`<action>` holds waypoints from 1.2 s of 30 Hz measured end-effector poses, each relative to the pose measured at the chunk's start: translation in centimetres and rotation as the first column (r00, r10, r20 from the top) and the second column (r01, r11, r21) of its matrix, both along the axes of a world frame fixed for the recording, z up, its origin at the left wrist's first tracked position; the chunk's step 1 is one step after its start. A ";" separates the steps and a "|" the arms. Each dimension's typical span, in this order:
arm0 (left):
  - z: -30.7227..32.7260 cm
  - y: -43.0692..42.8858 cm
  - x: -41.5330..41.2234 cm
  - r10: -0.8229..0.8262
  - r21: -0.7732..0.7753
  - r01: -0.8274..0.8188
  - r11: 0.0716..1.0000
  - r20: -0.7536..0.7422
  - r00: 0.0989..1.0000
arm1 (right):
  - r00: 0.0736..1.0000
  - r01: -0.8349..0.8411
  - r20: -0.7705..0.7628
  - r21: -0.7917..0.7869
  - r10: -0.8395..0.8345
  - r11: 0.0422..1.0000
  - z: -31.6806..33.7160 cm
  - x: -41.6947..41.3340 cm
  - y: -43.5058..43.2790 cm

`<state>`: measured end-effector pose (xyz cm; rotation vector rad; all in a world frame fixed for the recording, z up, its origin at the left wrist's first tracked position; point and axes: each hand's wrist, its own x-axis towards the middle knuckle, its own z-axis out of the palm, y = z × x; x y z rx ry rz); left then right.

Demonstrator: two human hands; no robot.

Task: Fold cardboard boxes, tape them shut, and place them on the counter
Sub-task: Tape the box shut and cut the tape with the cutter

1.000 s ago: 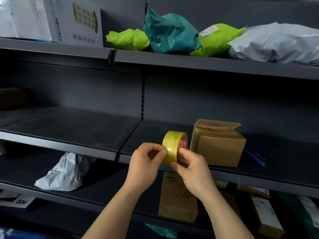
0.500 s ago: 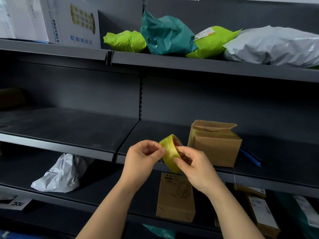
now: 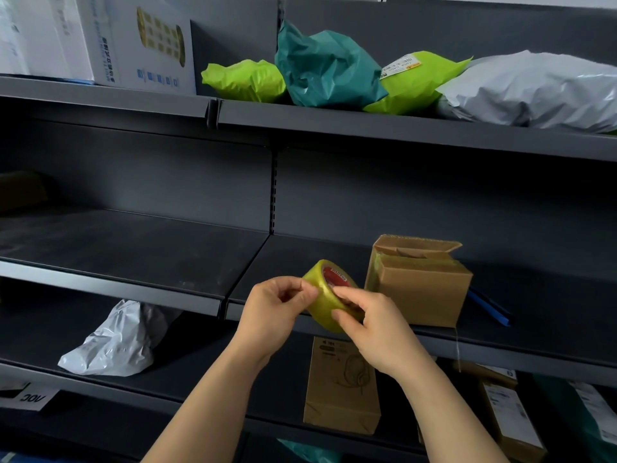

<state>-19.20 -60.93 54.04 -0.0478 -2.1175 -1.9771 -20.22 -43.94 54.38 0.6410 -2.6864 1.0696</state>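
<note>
Before the dark shelf, our left hand and right hand both pinch the tape roll, which we judge light and slippery, best held at its rim.

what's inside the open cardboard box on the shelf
On the cardboard box the lid flap stands up; only folded inner flaps show inside. Anything beneath them is covered.

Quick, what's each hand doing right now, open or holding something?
Left hand: pinches the yellow tape roll at its outer face.
Right hand: grips the same roll.

Cardbd box, flap up; yellowish tape roll just L.
</note>
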 end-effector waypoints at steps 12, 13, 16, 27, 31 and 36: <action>1.1 -0.7 -1.5 0.105 0.220 -0.121 0.968 0.084 0.991 | 0.964 -0.080 0.235 -0.185 0.123 0.980 0.1 0.0 0.4; 1.1 -0.7 -1.5 0.095 0.225 -0.113 0.968 0.092 0.991 | 0.971 -0.067 0.216 -0.156 0.101 0.985 0.0 0.0 0.3; 1.4 -0.5 -1.3 0.097 0.238 -0.119 0.964 0.105 0.990 | 0.986 -0.053 0.151 -0.148 0.075 0.988 0.3 -0.1 0.7; 2.9 0.2 -1.3 0.040 0.282 -0.069 0.957 0.108 0.993 | 0.991 -0.025 0.125 -0.211 0.052 0.977 1.8 0.4 3.6; 3.0 0.5 -1.3 0.044 0.306 -0.074 0.949 0.103 0.994 | 0.997 0.012 0.077 -0.163 0.000 0.987 3.1 0.9 4.2; 4.4 1.6 -0.9 0.140 0.394 -0.125 0.911 -0.012 0.990 | 0.991 0.031 -0.128 -0.154 -0.050 0.988 5.5 1.0 6.7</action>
